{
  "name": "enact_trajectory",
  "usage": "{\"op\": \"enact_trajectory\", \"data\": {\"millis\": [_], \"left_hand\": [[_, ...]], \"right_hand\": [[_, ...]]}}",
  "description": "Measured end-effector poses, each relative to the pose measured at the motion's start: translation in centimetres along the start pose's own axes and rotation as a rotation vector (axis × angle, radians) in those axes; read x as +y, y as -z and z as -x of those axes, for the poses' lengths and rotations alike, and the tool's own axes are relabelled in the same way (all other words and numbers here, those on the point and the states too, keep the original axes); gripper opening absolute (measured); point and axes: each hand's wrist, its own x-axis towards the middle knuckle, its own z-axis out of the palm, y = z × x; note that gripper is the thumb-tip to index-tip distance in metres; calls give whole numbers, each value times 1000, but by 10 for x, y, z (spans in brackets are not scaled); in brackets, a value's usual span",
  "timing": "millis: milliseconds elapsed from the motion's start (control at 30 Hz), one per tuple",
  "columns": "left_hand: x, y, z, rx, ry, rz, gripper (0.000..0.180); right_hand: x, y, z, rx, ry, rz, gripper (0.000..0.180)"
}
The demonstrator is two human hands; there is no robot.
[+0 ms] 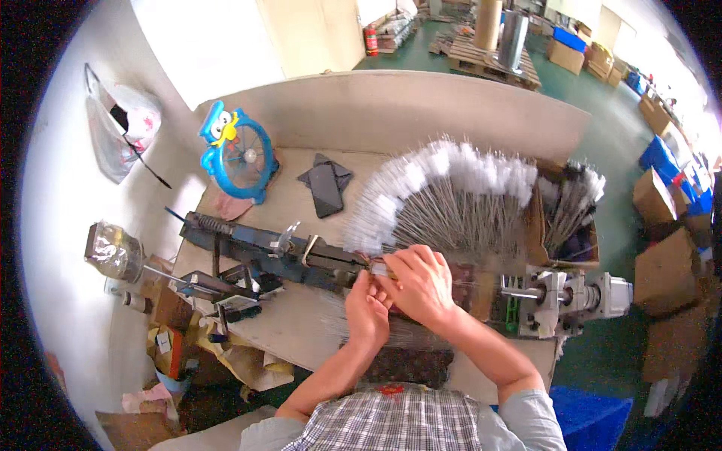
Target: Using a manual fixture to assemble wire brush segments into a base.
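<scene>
Right hand (423, 284): curled palm-down over a small brownish metal piece (378, 269) at the end of the machine bar; fingers closed round it, pinching. Exact grip hidden under the knuckles.
Left hand (366, 307): just beside and touching the right, fingertips bent up toward the same piece; looks like it pinches thin wire ends, cannot tell for sure.
Thing in hand: thin grey wire stems with fluffy white tips, spread in a wide fan (444, 192) on the counter just behind the hands, stems converging toward the hands, white tips along the outer arc. Looks light, springy, easily tangled.
Loose stems: faint bundle of bare thin wires (353, 319) lying on the counter under the left wrist.
Machine: long dark blue-black metal fixture with spring and clamp (263, 244) left of the hands; silver-grey motor unit (571, 297) to the right.
Risk 1: sharp wire ends near the fingertips, likely a prick if the hands slip.
Risk 2: fingers sit right at the clamp end; a pinch is possible if the machine moves.
Risk 3: a forearm brushing the fan could scatter or knot the stems.
Counter (301, 323): pale beige top.
Further out: brown cardboard box of more white-tipped stems (575, 207) right of the fan; blue cartoon bird-shaped desk fan (237, 150); dark grey folded cloth (325, 184); clear plastic bag on the wall (120, 131).
</scene>
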Motion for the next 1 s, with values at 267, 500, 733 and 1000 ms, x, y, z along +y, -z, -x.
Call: {"op": "enact_trajectory", "data": {"millis": [267,500,733,1000], "left_hand": [[-9,13,-8,-16,-60,-82,7],[-8,-8,-2,28,-67,-84,4],[-8,4,-3,-36,-23,-29,5],[-7,7,-3,-33,0,120,12]], "right_hand": [[13,6,6,45,184,-58,22],[23,25,5,28,154,-82,24],[13,11,5,1,157,-118,23],[1,8,5,34,16,-64,34]]}}
